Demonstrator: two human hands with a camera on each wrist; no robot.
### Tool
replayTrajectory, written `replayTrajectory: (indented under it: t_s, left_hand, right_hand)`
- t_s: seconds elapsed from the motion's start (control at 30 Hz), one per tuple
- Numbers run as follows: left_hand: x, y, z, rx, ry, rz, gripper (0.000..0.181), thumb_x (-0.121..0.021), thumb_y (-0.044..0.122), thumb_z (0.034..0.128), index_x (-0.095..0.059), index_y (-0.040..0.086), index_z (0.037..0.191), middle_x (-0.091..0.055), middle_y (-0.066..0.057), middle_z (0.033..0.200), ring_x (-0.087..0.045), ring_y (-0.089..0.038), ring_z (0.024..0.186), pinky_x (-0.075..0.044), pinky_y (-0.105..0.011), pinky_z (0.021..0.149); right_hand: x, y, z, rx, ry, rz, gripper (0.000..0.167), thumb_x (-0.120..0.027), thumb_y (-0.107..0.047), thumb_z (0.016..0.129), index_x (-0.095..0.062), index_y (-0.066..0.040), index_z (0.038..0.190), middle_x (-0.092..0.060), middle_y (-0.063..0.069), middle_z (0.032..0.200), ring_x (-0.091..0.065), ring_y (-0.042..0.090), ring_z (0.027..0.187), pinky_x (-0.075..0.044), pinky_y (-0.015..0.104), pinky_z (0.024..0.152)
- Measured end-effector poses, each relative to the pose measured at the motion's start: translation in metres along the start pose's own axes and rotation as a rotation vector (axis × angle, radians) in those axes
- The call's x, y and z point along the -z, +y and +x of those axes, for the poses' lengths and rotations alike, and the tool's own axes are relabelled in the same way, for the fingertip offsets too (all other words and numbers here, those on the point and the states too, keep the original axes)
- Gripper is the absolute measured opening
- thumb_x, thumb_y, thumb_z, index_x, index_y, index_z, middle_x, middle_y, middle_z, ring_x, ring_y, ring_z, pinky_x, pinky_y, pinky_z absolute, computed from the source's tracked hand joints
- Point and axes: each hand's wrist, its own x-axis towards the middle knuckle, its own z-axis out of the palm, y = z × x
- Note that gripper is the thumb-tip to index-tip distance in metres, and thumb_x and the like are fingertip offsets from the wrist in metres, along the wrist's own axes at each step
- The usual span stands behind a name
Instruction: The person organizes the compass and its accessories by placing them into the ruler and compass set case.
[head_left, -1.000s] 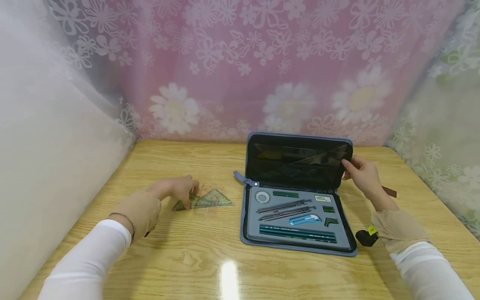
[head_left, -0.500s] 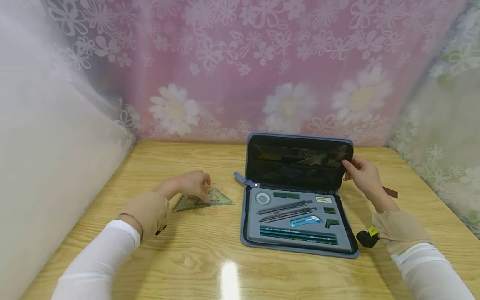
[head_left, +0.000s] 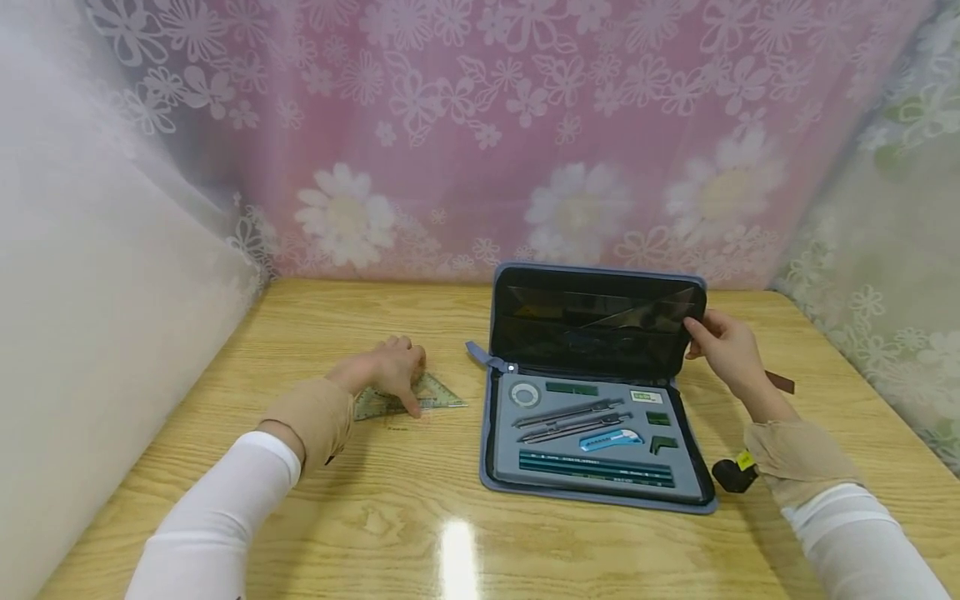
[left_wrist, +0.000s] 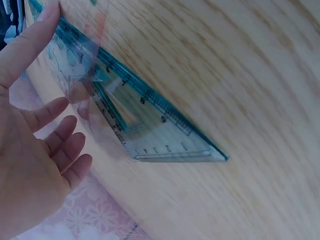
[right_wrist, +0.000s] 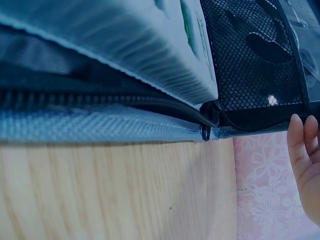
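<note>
My left hand point(head_left: 386, 369) spreads over a green-tinted clear set square point(left_wrist: 150, 115) lying on the table. Its thumb reaches down to the near side and its fingers lie apart on the far side. A clear, thin sheet-like piece with faint orange print point(head_left: 397, 425) lies about the set square; its outline is hard to tell. My right hand point(head_left: 726, 350) pinches the right edge of the raised lid of a blue zip case point(head_left: 600, 500), thumb on the inner face. The case's grey insert holds compasses point(head_left: 570, 425), a light-blue utility knife point(head_left: 611, 440) and dark green pencils point(head_left: 596, 468).
In the insert also sit a round tape-like ring point(head_left: 525, 394), a white eraser point(head_left: 646, 397) and small green pieces point(head_left: 572, 389). The lid's dark mesh pocket point(right_wrist: 245, 55) holds clear flat pieces. A small black object point(head_left: 733, 477) lies right of the case.
My left hand has moved right along the set square and spread its fingers. My right hand stays on the lid, which keeps its upright stance.
</note>
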Motion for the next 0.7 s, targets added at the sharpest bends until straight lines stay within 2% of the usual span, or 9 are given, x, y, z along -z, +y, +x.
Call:
replayTrajectory:
  t_s: [0.23, 0.3, 0.4, 0.47, 0.5, 0.63, 0.7]
  left_hand:
    - [0.000, -0.004, 0.000, 0.027, -0.013, -0.010, 0.062, -0.082, 0.051, 0.0596, -0.048, 0.014, 0.095, -0.039, -0.005, 0.098, -0.034, -0.024, 0.091, -0.029, -0.039, 0.082]
    - [0.001, -0.005, 0.001, 0.026, -0.016, -0.009, 0.062, -0.083, 0.051, 0.0591, -0.047, 0.014, 0.094, -0.040, -0.006, 0.097, -0.034, -0.025, 0.090, -0.028, -0.038, 0.080]
    - [0.003, -0.007, 0.001, 0.012, 0.001, -0.022, 0.063, -0.083, 0.047, 0.0619, -0.048, 0.013, 0.102, -0.042, -0.005, 0.098, -0.037, -0.024, 0.091, -0.031, -0.038, 0.081]
    - [0.005, -0.009, 0.000, -0.006, 0.019, -0.081, 0.055, -0.081, 0.036, 0.0692, -0.051, 0.009, 0.106, -0.047, -0.006, 0.100, -0.042, -0.024, 0.091, -0.037, -0.037, 0.081]
    - [0.007, -0.010, 0.000, -0.021, 0.031, -0.108, 0.045, -0.079, 0.029, 0.0732, -0.054, 0.008, 0.104, -0.050, -0.006, 0.098, -0.045, -0.023, 0.088, -0.040, -0.036, 0.078]
    - [0.013, -0.018, -0.002, -0.092, 0.070, -0.247, 0.003, -0.063, 0.007, 0.0809, -0.062, 0.007, 0.084, -0.056, -0.004, 0.080, -0.049, -0.017, 0.069, -0.043, -0.031, 0.062]
    - [0.020, -0.022, -0.006, -0.137, 0.088, -0.300, 0.008, -0.062, 0.005, 0.0817, -0.062, 0.007, 0.074, -0.056, -0.002, 0.072, -0.045, -0.015, 0.062, -0.040, -0.029, 0.058]
  right_hand:
    - [0.000, -0.001, 0.000, 0.005, 0.004, -0.030, 0.032, -0.047, -0.024, 0.098, -0.055, 0.006, 0.103, -0.052, 0.008, 0.068, -0.056, 0.009, 0.058, -0.049, 0.020, 0.056]
    - [0.000, -0.001, 0.000, 0.004, 0.003, -0.030, 0.032, -0.046, -0.024, 0.098, -0.055, 0.006, 0.104, -0.052, 0.008, 0.068, -0.056, 0.010, 0.058, -0.049, 0.019, 0.056]
    - [0.000, -0.001, 0.000, 0.007, 0.008, -0.024, 0.032, -0.047, -0.024, 0.098, -0.055, 0.006, 0.102, -0.052, 0.009, 0.068, -0.056, 0.011, 0.058, -0.049, 0.020, 0.056]
    - [0.000, -0.001, 0.000, 0.007, 0.010, -0.020, 0.031, -0.047, -0.024, 0.098, -0.055, 0.006, 0.101, -0.051, 0.009, 0.067, -0.056, 0.011, 0.058, -0.050, 0.021, 0.057]
    - [-0.001, -0.001, 0.001, 0.008, 0.012, -0.020, 0.031, -0.047, -0.024, 0.098, -0.055, 0.006, 0.100, -0.051, 0.008, 0.067, -0.056, 0.011, 0.058, -0.050, 0.022, 0.057]
    - [-0.001, 0.001, 0.000, 0.007, 0.013, -0.018, 0.031, -0.047, -0.024, 0.098, -0.055, 0.006, 0.101, -0.051, 0.007, 0.067, -0.055, 0.009, 0.058, -0.051, 0.023, 0.057]
    - [-0.001, 0.001, 0.000, 0.008, 0.015, -0.024, 0.032, -0.047, -0.025, 0.098, -0.055, 0.006, 0.102, -0.051, 0.009, 0.068, -0.055, 0.009, 0.058, -0.051, 0.023, 0.056]
